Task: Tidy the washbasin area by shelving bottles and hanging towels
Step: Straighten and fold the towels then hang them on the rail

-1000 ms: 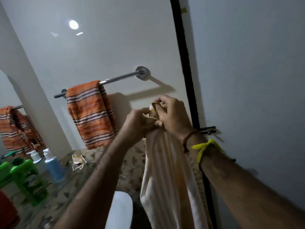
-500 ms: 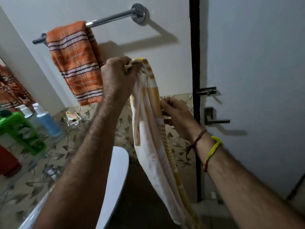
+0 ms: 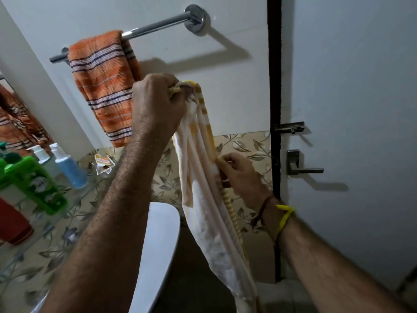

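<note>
A white towel with yellow stripes (image 3: pixel 209 222) hangs bunched from my left hand (image 3: pixel 158 102), which grips its top end below the chrome towel bar (image 3: pixel 155 28). Lower down, my right hand (image 3: pixel 239 175) pinches the towel's striped right edge. An orange striped towel (image 3: pixel 106 86) hangs over the left part of the bar; the bar's right part is bare. On the glass shelf (image 3: pixel 74 199) at the left stand a blue bottle (image 3: pixel 67 166), a small white bottle (image 3: pixel 39 152) and green bottles (image 3: pixel 33 179).
A white door (image 3: pixel 352 109) with a lever handle (image 3: pixel 302 169) and latch (image 3: pixel 291 127) stands at the right. The white washbasin rim (image 3: pixel 158 245) lies below my left forearm. A mirror (image 3: pixel 15 123) at the left reflects the orange towel. A red container (image 3: pixel 13 222) sits at the left edge.
My hands were together at the towel's top; my right hand has slid down its edge while my left keeps the top raised. The view has dropped, so the bar sits higher in frame.
</note>
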